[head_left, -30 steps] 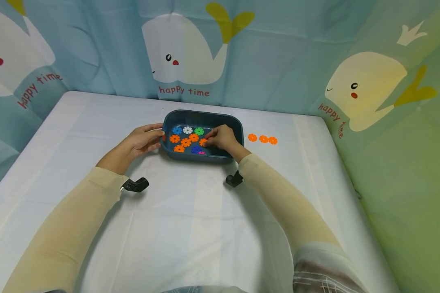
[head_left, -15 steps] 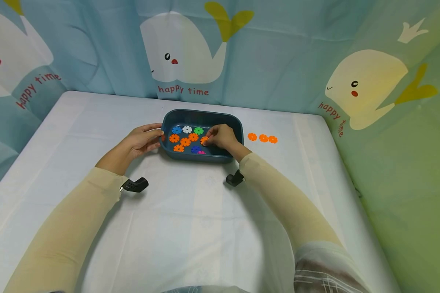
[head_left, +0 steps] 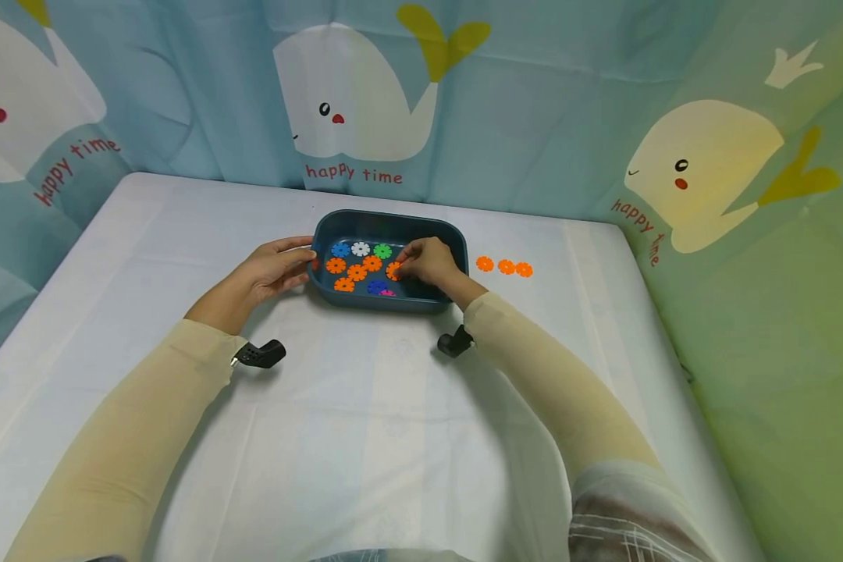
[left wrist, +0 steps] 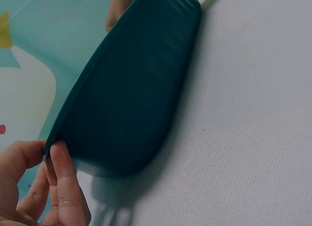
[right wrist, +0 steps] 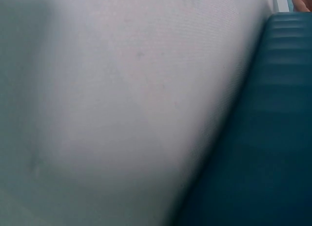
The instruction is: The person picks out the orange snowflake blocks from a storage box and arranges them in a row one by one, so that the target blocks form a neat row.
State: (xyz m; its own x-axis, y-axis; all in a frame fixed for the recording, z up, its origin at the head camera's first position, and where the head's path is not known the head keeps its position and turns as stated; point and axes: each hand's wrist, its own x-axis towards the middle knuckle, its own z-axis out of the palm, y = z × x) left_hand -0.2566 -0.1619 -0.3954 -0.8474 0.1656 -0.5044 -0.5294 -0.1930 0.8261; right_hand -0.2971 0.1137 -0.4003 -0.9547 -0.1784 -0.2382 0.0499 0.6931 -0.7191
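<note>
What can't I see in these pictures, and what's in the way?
- Head view: part of the orange piece at the right grip, which covers it.
- Head view: part of the pink piece, behind the front wall of the dark tray.
- Left wrist view: the tray's inside, behind its wall.
- Right wrist view: the white cloth's lower part, blurred.

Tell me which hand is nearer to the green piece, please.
Right. The right hand is inside the tray, just right of the green piece; the left hand holds the tray, farther away, left.
</note>
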